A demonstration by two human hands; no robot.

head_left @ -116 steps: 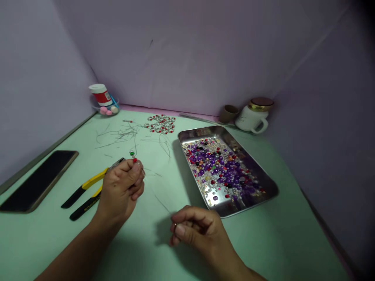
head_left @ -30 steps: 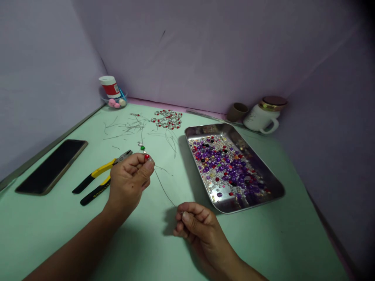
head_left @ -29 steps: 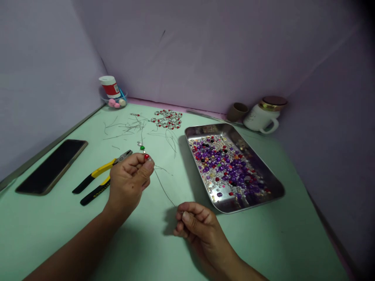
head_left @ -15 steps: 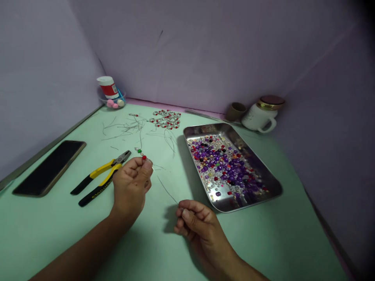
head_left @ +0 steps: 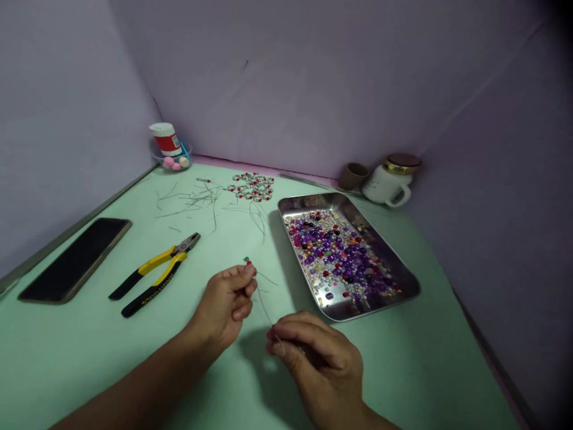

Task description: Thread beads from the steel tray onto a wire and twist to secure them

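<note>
My left hand (head_left: 228, 301) is closed in a pinch on a short beaded piece, whose red bead (head_left: 249, 263) and green bead (head_left: 246, 259) stick out above the fingertips. From those fingers a thin wire (head_left: 263, 306) runs down to my right hand (head_left: 317, 358), which pinches it between thumb and forefinger. To the right of both hands lies a metal tray (head_left: 305, 272) of mixed beads (head_left: 333, 251), many of them purple. Pliers (head_left: 163, 269) with yellow and black handles rest left of my left hand.
A phone (head_left: 76, 260) lies at the left. Behind the hands are loose wire pieces (head_left: 197, 197) and a red-and-silver beaded chain (head_left: 253, 186). Along the back stand a bowl (head_left: 156, 156) holding a white-and-red container (head_left: 165, 140), a brown cup (head_left: 353, 176) and a lidded mug (head_left: 387, 182).
My left hand has moved right and down with the beaded piece, closer to my right hand. The wire now spans from one hand to the other.
</note>
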